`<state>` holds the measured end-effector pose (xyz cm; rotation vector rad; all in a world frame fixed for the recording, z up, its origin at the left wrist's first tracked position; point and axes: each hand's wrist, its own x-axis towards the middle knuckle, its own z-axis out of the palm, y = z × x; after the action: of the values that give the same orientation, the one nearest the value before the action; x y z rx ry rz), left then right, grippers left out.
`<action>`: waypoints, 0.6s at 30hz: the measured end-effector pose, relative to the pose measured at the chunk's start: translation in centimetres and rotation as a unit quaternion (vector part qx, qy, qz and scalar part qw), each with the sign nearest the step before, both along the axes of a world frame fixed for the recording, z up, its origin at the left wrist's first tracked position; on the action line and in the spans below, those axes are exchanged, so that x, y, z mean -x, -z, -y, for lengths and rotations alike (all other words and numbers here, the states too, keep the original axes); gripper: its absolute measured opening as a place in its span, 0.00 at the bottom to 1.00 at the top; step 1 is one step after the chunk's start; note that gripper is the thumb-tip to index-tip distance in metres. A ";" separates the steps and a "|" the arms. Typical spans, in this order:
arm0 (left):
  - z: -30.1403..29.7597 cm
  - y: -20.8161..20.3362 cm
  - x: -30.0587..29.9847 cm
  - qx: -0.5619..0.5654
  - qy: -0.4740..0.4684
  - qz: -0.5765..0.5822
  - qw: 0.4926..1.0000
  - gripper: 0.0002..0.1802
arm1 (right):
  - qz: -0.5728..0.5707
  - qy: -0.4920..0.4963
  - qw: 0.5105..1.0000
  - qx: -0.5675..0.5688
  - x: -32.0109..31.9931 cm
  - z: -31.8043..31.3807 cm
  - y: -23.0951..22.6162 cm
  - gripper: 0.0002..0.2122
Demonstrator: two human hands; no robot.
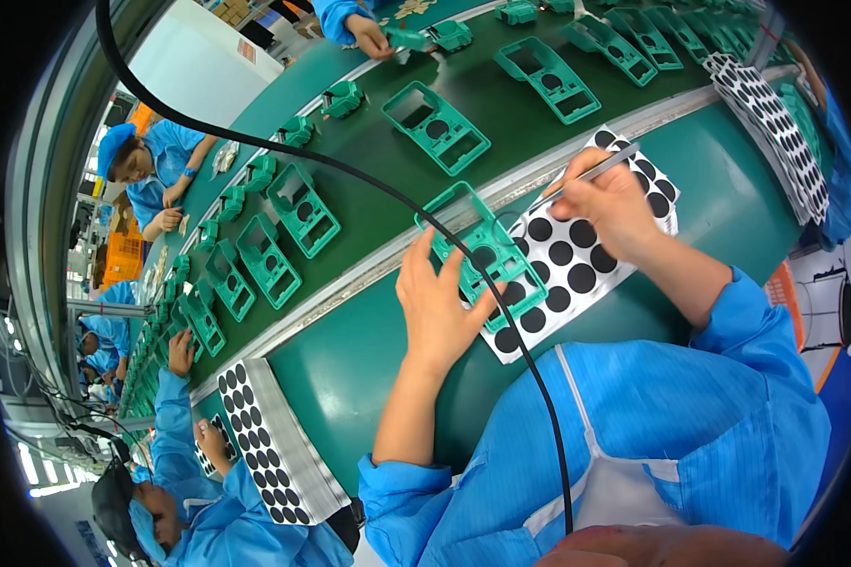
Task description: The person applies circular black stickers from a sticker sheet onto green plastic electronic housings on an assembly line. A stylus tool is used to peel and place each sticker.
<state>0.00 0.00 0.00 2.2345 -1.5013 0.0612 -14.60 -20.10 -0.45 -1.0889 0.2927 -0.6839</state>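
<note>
My left hand (437, 304) grips the left side of a green plastic housing (483, 253), with the thumb across its lower part and the fingers along its edge. The housing lies tilted over the left end of a white sheet of round black stickers (581, 277). Pinched between my right thumb and fingers is a pair of metal tweezers (607, 163). My right hand (607, 203) hovers over the sheet, just right of the housing. The tweezers' tips point left toward the housing; whether a sticker is on them is too small to tell.
Beyond a metal rail (350, 274), a green conveyor belt (369, 184) carries several green housings (437, 128) and smaller green parts (342, 98). Sticker stacks stand at left (269, 444) and right (771, 123). Co-workers' hands (369, 36) reach in. A black cable (369, 175) crosses the view.
</note>
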 end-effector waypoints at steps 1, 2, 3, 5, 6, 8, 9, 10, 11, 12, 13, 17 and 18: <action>0.1 0.5 0.2 0.006 0.011 0.024 1.000 0.34 | -0.027 -0.001 1.000 -0.007 -0.5 -0.8 0.1 0.03; 0.2 0.9 0.5 0.029 0.014 0.030 0.999 0.33 | -0.014 0.001 1.000 -0.018 -0.9 -1.4 0.9 0.03; 0.2 1.2 1.2 0.039 0.005 0.033 0.999 0.32 | -0.017 0.005 1.000 -0.009 -1.0 -1.7 1.6 0.03; 0.3 1.8 2.5 0.052 0.010 0.020 0.998 0.32 | 0.011 0.009 1.000 -0.005 -0.7 -2.4 2.7 0.03; 0.3 1.7 2.8 0.053 0.013 -0.011 0.998 0.31 | -0.005 0.008 1.000 0.003 -0.5 -2.8 2.6 0.03; 0.5 1.6 1.9 0.060 0.016 -0.005 0.998 0.31 | -0.008 -0.001 1.000 0.008 -0.9 -2.6 2.7 0.03; 0.5 1.7 1.5 0.071 0.021 0.001 0.997 0.30 | -0.010 -0.008 1.000 0.016 -0.9 -2.5 2.8 0.03; 0.3 2.0 1.3 0.081 0.015 0.009 0.997 0.30 | 0.007 -0.013 0.999 0.041 -0.9 -2.6 3.0 0.03; 0.1 2.2 1.0 0.077 0.015 0.003 0.997 0.30 | 0.002 -0.013 0.999 0.037 -0.9 -2.6 3.1 0.03; 0.0 2.5 0.8 0.074 0.028 0.008 0.997 0.29 | 0.005 -0.019 0.999 0.048 -0.8 -2.7 3.1 0.03; -0.1 2.7 0.8 0.071 0.042 0.014 0.996 0.29 | 0.010 -0.025 0.998 0.059 -0.8 -2.7 3.2 0.02; -0.1 2.9 0.6 0.084 0.050 0.033 0.995 0.27 | -0.004 -0.039 0.996 0.086 -0.4 -2.6 3.2 0.02; -0.2 3.0 0.4 0.088 0.055 0.032 0.994 0.27 | -0.002 -0.034 0.996 0.082 -0.4 -2.8 3.3 0.02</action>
<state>-0.43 0.20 -2.98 2.0261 -1.5851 0.2232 -14.16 -17.29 -3.72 -1.2517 0.2041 -0.6544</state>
